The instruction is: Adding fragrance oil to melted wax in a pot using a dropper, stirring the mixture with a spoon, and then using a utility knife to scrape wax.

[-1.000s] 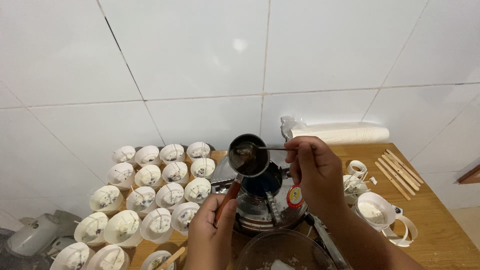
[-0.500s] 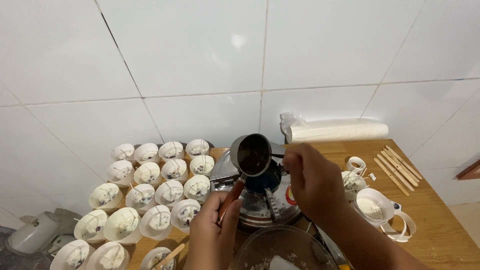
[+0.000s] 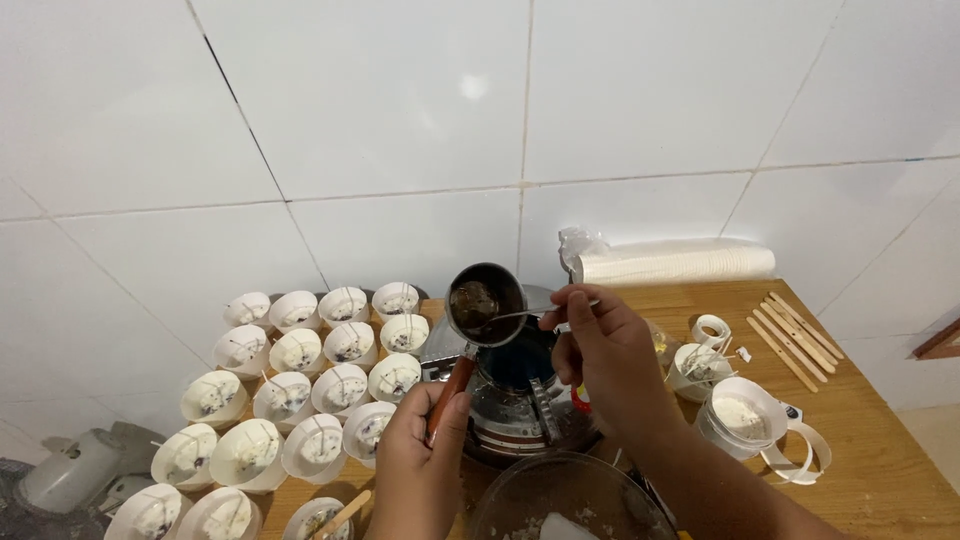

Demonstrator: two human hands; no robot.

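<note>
My left hand [image 3: 420,455] grips the reddish-brown handle of a small metal pot [image 3: 486,301], held up over a round metal pan [image 3: 520,415] on the wooden table [image 3: 860,440]. Dark material lies inside the small pot. My right hand [image 3: 603,352] pinches a thin metal spoon [image 3: 515,314] whose tip reaches into the small pot. To the left stand several white paper cups [image 3: 300,385] in rows, each with pale filling and a wick.
A sleeve of stacked white paper cups [image 3: 675,265] lies against the tiled wall. Wooden sticks [image 3: 790,335] lie at the right. White cups and tape rolls [image 3: 745,415] stand right of the pan. A glass bowl [image 3: 570,500] sits at the near edge.
The small pot stays raised over the pan. My right hand shifted slightly and the spoon is dipped into the pot again. The view has tilted a little.
</note>
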